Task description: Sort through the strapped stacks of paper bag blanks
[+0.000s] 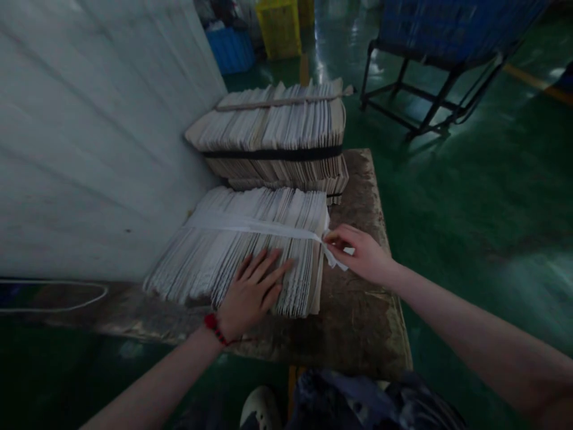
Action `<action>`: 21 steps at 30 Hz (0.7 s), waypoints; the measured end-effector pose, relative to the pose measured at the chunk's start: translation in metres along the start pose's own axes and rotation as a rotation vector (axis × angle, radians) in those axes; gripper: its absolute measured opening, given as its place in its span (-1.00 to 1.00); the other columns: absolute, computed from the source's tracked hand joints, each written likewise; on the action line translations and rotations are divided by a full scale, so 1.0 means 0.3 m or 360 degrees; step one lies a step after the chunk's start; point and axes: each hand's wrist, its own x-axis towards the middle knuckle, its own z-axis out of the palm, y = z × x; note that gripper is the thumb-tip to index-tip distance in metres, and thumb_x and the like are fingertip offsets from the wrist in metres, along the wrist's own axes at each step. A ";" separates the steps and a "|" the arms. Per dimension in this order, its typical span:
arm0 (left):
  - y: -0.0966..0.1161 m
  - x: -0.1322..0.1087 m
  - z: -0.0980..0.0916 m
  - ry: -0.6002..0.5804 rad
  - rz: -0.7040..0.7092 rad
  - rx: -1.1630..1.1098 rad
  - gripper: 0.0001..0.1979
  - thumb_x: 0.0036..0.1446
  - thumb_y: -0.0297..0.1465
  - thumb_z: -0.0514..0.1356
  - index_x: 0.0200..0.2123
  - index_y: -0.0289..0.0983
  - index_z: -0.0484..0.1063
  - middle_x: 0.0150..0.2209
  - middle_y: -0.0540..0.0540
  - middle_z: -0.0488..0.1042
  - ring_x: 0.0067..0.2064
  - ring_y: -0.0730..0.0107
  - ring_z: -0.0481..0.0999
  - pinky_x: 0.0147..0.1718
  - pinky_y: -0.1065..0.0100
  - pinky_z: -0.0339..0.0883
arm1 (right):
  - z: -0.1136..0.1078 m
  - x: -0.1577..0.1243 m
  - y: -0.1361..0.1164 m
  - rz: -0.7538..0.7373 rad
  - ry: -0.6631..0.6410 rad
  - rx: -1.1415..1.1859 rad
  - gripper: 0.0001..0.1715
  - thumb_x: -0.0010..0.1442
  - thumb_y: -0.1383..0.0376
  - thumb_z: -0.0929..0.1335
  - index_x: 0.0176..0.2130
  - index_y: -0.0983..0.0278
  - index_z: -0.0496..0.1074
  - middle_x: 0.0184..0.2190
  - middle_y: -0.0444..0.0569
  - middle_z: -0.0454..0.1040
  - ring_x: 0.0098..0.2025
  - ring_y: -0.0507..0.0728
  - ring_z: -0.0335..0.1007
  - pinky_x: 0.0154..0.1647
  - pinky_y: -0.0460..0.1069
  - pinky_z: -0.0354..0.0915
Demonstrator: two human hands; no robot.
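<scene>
A near bundle of flat white card sheets (224, 251) lies on a worn brown table (358, 322). A white strap (250, 225) runs across its top. My left hand (253, 292) lies flat on the bundle with its fingers spread, a red bracelet at the wrist. At the bundle's right edge my right hand (360, 251) pinches the loose end of the white strap. Behind it sits a second, taller bundle (273, 134) bound with a black band.
A pale wall panel (89, 137) stands along the left of the table. Beyond are a green floor (470, 191), a black metal-framed cart (425, 101), a blue crate (230, 51) and a yellow crate (278, 27). My shoe (262, 409) shows below the table's front edge.
</scene>
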 end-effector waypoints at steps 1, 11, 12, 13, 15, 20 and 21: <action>0.005 0.003 -0.004 0.0011 0.0020 0.0010 -0.42 0.36 -0.27 -0.01 0.39 0.04 -0.09 0.41 0.06 -0.01 0.44 0.14 -0.10 0.38 -0.03 -0.15 | 0.016 -0.019 -0.013 -0.0153 -0.0051 0.0093 -0.72 0.37 0.27 0.24 0.03 0.22 0.41 -0.07 0.02 0.49 -0.05 0.09 0.44 0.02 0.04 0.36; -0.029 -0.036 -0.017 0.0075 0.0492 -0.0108 -0.40 0.35 -0.31 0.04 0.39 -0.06 -0.07 0.37 0.05 0.12 0.40 0.32 0.05 0.42 0.04 -0.35 | 0.148 -0.149 0.042 -0.0861 -0.0249 -0.0252 -0.49 0.31 0.43 0.25 0.22 0.24 0.29 0.15 0.01 0.44 0.29 0.10 0.22 0.33 0.15 0.14; -0.030 -0.037 -0.019 0.0075 0.0531 -0.0112 -0.40 0.34 -0.29 0.05 0.38 -0.02 -0.06 0.37 0.07 0.12 0.40 0.32 0.05 0.42 0.03 -0.36 | 0.151 -0.154 0.052 -0.0863 -0.0216 -0.0244 -0.52 0.29 0.44 0.26 0.19 0.25 0.33 0.11 0.01 0.47 0.27 0.10 0.24 0.31 0.15 0.18; -0.029 -0.038 -0.020 0.0077 0.0555 -0.0114 -0.40 0.33 -0.26 0.07 0.37 0.03 -0.05 0.37 0.08 0.12 0.40 0.30 0.06 0.42 0.01 -0.37 | 0.157 -0.160 0.060 -0.0858 -0.0184 -0.0239 -0.54 0.28 0.44 0.28 0.15 0.26 0.36 0.08 0.02 0.50 0.24 0.11 0.27 0.30 0.15 0.21; -0.024 -0.037 -0.018 0.0093 0.0554 -0.0114 -0.40 0.31 -0.22 0.11 0.35 0.15 -0.01 0.37 0.10 0.14 0.39 0.23 0.08 0.40 -0.07 -0.35 | 0.172 -0.170 0.070 -0.0821 -0.0129 -0.0252 -0.55 0.27 0.44 0.29 0.14 0.28 0.38 0.04 0.03 0.51 0.20 0.13 0.30 0.29 0.16 0.22; -0.001 -0.036 -0.002 0.0119 0.0462 -0.0105 -0.40 0.26 -0.18 0.17 0.31 0.24 0.05 0.31 0.08 0.24 0.36 0.13 0.13 0.38 -0.16 -0.25 | 0.205 -0.175 0.068 -0.0772 -0.0074 -0.0383 -0.37 0.28 0.45 0.27 0.30 0.21 0.21 -0.02 -0.01 0.49 0.12 0.13 0.32 0.29 0.15 0.23; 0.001 -0.037 -0.001 0.0123 0.0449 -0.0108 -0.40 0.26 -0.19 0.17 0.31 0.24 0.06 0.30 0.08 0.25 0.36 0.13 0.13 0.38 -0.16 -0.23 | 0.206 -0.171 0.067 -0.0801 -0.0066 -0.0410 -0.35 0.28 0.44 0.27 0.31 0.20 0.20 -0.05 -0.02 0.49 0.11 0.13 0.32 0.29 0.14 0.25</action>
